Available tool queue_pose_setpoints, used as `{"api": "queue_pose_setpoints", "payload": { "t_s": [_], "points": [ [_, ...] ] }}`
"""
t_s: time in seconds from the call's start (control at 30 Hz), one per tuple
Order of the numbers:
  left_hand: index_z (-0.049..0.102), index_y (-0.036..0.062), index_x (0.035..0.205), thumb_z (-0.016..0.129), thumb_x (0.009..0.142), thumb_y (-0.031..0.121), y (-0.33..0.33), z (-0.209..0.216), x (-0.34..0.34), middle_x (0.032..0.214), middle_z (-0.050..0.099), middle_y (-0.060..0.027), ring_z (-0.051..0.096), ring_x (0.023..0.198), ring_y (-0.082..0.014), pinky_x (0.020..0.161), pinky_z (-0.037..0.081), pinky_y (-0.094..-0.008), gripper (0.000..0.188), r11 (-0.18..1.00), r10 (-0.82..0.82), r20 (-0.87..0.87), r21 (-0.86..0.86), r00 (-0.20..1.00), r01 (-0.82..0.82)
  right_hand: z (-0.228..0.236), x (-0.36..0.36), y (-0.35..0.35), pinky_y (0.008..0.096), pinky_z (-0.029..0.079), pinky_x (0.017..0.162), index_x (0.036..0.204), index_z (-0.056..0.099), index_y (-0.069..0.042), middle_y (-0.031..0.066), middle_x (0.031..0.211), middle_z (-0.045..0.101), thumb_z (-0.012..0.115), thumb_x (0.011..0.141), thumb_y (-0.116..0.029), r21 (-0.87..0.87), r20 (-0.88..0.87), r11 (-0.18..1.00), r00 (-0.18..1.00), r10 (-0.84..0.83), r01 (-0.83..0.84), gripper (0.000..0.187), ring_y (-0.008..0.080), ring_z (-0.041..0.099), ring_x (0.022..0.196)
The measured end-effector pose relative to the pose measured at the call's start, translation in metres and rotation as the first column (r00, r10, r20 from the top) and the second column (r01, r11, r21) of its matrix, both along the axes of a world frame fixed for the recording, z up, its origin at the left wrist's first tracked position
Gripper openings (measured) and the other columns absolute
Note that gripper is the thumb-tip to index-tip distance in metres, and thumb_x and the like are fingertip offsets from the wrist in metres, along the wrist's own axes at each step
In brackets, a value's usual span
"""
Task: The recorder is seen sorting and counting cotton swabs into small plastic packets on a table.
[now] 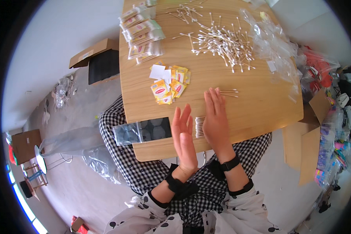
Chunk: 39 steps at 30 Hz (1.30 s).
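A neat row of cotton swabs (199, 127) lies near the table's front edge, between my two hands. Only one end of the row shows; my right hand (216, 123) covers the rest, its fingers stretched out and pointing away from me. A few loose cotton swabs (231, 93) lie just right of those fingertips. My left hand (184, 136) is raised on edge to the left of the row, fingers extended and apart, holding nothing. Beside it on the left, a clear zip bag with a dark panel (142, 131) overhangs the table edge.
On the wooden table (261, 105), a heap of loose cotton swabs (226, 43) lies toward the back. Yellow and white paper cards (160, 89) are piled left of centre. Packed swab bundles (142, 33) stack at the far left, and crumpled clear plastic bags (275, 46) line the right edge.
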State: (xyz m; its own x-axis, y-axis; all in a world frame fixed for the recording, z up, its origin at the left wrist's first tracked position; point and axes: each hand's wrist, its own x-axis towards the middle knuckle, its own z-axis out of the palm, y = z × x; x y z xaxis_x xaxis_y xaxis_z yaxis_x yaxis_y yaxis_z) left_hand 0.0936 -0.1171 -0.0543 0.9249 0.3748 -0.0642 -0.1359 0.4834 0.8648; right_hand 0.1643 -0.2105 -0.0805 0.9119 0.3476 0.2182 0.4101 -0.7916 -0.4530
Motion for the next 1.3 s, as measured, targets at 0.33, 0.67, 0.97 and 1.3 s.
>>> {"api": "queue_pose_setpoints", "payload": {
  "t_s": [0.33,0.67,0.97,1.3],
  "points": [
    [0.022,0.0075,0.155,0.037,0.104,0.052,0.04,-0.015,-0.004,0.156,0.031,-0.0199,0.028,0.146,-0.0307,0.12,0.023,-0.0461,0.069,0.999,0.027,-0.105,-0.032,0.994,-0.031,-0.009,-0.014,0.065,0.0526,0.025,0.118,0.146,0.039,0.002,0.0178,0.153,0.038,0.049,0.091,-0.004,0.033,0.07,0.997,0.995,0.068,-0.07,0.057,0.035,0.03,0.146],
    [0.021,0.001,0.154,0.038,0.103,0.052,0.049,-0.021,-0.009,0.157,0.029,-0.0222,0.024,0.148,-0.0292,0.122,0.012,-0.0424,0.074,0.99,0.126,-0.06,0.069,0.99,-0.122,-0.008,-0.012,0.067,0.0528,0.025,0.118,0.144,0.042,0.001,0.0182,0.154,0.037,0.047,0.091,-0.001,0.022,0.037,0.995,0.994,0.101,-0.102,0.054,0.0338,0.031,0.146],
    [0.039,0.0008,0.137,0.04,0.107,0.026,0.054,-0.002,-0.036,0.129,0.051,-0.0148,0.051,0.121,-0.0222,0.106,0.044,-0.0425,0.04,0.969,0.199,-0.158,0.179,0.967,-0.17,-0.008,-0.011,0.07,0.0533,0.026,0.117,0.144,0.041,0.001,0.0192,0.154,0.037,0.045,0.09,0.002,-0.013,0.075,0.995,0.992,0.103,-0.103,0.054,0.0356,0.031,0.146],
    [0.046,0.0045,0.109,0.037,0.108,0.02,0.069,-0.002,-0.052,0.1,0.052,-0.0055,0.056,0.092,-0.0146,0.096,0.053,-0.0433,0.018,0.993,0.025,-0.287,-0.106,0.958,-0.058,-0.007,-0.011,0.071,0.0526,0.027,0.118,0.142,0.043,0.001,0.018,0.153,0.038,0.044,0.09,0.005,0.051,0.04,0.994,0.995,0.091,-0.093,0.052,0.0355,0.032,0.145]
  ]
}}
